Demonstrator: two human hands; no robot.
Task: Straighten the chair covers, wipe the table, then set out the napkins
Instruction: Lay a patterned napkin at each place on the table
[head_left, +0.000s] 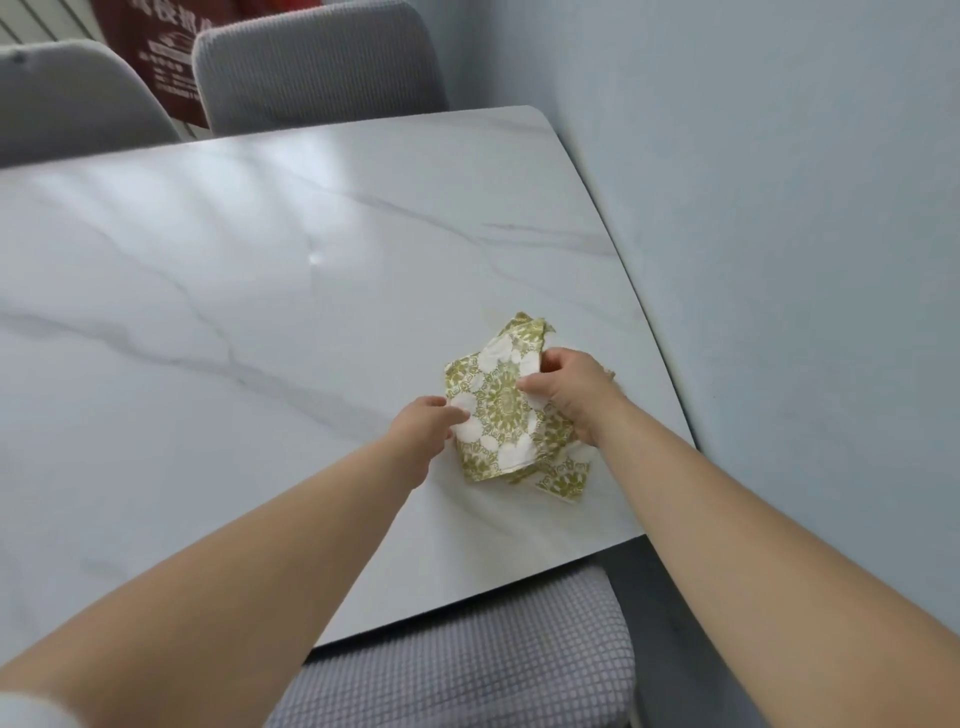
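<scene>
A loose stack of white napkins with a gold-green pattern (501, 410) lies near the right edge of the white marble table (234, 291). My left hand (423, 423) pinches the left edge of the top napkin. My right hand (571, 395) grips the stack's right side, thumb on top and fingers over the pile. One more napkin corner (563, 480) sticks out below the stack, and another corner pokes out at the top. The lower napkins are mostly hidden.
A grey-covered chair seat (467, 660) sits tucked under the table's near edge. Two grey chair backs (317, 67) (72, 98) stand at the far side, with a dark red bag (156, 52) behind them. A pale blue wall (779, 260) runs close along the table's right edge.
</scene>
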